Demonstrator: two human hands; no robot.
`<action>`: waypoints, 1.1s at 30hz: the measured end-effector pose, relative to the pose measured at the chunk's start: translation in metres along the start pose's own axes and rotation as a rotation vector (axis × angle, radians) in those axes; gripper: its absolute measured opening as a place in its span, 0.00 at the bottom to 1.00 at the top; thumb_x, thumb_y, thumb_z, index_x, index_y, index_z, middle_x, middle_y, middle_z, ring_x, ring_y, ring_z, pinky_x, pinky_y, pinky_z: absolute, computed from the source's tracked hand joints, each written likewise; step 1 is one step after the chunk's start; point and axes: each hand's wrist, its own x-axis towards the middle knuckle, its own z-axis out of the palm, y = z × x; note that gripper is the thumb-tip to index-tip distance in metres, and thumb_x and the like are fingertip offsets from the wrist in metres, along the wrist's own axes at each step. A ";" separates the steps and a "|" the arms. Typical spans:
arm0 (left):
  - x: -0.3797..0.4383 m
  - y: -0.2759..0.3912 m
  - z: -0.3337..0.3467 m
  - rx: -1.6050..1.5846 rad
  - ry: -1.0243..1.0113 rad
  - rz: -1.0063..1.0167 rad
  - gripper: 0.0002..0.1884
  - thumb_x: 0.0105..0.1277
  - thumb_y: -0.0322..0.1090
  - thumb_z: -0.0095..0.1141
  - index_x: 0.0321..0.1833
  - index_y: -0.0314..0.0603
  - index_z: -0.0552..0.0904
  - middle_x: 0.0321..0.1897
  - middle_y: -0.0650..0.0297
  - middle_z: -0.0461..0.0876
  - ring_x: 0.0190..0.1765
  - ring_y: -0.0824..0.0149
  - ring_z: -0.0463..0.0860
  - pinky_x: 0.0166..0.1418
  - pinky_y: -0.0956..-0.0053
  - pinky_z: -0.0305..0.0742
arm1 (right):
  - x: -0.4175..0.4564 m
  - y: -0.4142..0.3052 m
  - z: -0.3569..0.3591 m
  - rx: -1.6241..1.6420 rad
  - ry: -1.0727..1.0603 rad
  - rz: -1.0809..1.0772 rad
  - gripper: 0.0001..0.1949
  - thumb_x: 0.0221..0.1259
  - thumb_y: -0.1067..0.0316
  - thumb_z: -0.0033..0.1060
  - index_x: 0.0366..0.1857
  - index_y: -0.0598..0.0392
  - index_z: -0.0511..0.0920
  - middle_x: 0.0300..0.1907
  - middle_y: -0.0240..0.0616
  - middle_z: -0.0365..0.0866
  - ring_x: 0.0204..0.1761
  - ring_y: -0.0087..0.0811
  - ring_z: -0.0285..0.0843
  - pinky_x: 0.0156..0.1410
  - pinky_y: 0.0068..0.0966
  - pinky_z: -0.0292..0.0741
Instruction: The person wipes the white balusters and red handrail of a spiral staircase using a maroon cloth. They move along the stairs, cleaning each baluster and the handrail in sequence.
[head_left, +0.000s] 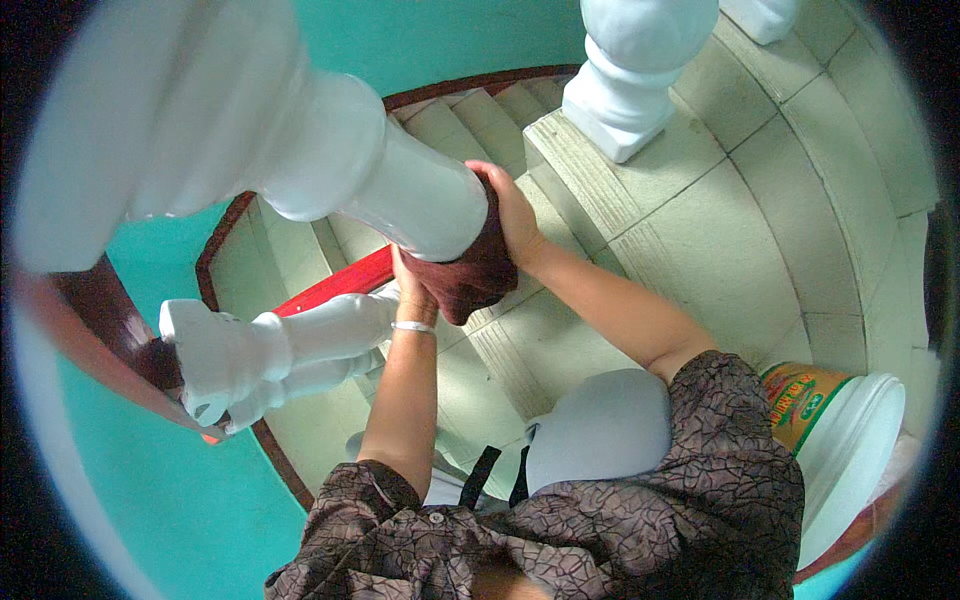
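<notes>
A dark red-brown cloth (469, 289) is wrapped around the lower part of a glossy white baluster (435, 199). My right hand (510, 214) grips the cloth from the right side of the baluster. On the other side, my left hand (414, 285) is pressed against the cloth and the baluster, its fingers partly hidden behind them; a pale bracelet (413, 327) circles that wrist. Just left of it a bright red rail (337, 281) slopes past, beside another white baluster (322, 326).
Tiled stairs (450, 127) curve down beside a turquoise wall (450, 37). Another white baluster (634, 75) stands on a tiled step (720, 217). A white plastic bucket (851, 457) with a printed label is at my right. A red-brown handrail (112, 352) curves at the left.
</notes>
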 end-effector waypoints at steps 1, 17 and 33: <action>0.008 -0.015 -0.019 -0.050 -0.020 -0.033 0.30 0.67 0.57 0.35 0.62 0.39 0.64 0.61 0.56 0.66 0.61 0.56 0.65 0.66 0.65 0.58 | -0.008 0.014 0.004 -0.001 0.045 0.036 0.20 0.68 0.58 0.30 0.48 0.62 0.72 0.50 0.43 0.73 0.56 0.32 0.66 0.64 0.26 0.59; -0.064 -0.034 0.067 -0.176 -0.405 -0.510 0.21 0.65 0.48 0.50 0.55 0.42 0.70 0.51 0.61 0.76 0.52 0.65 0.76 0.57 0.67 0.71 | 0.030 -0.053 -0.056 -1.469 -0.136 -0.596 0.06 0.50 0.67 0.57 0.32 0.52 0.74 0.35 0.40 0.68 0.36 0.40 0.73 0.37 0.31 0.76; -0.055 -0.067 0.130 -0.188 -0.561 -0.487 0.20 0.63 0.42 0.52 0.55 0.39 0.70 0.44 0.61 0.79 0.47 0.64 0.79 0.53 0.69 0.74 | 0.054 -0.097 -0.096 -2.160 -0.398 -0.697 0.04 0.46 0.65 0.52 0.25 0.50 0.75 0.32 0.33 0.70 0.36 0.30 0.72 0.33 0.24 0.75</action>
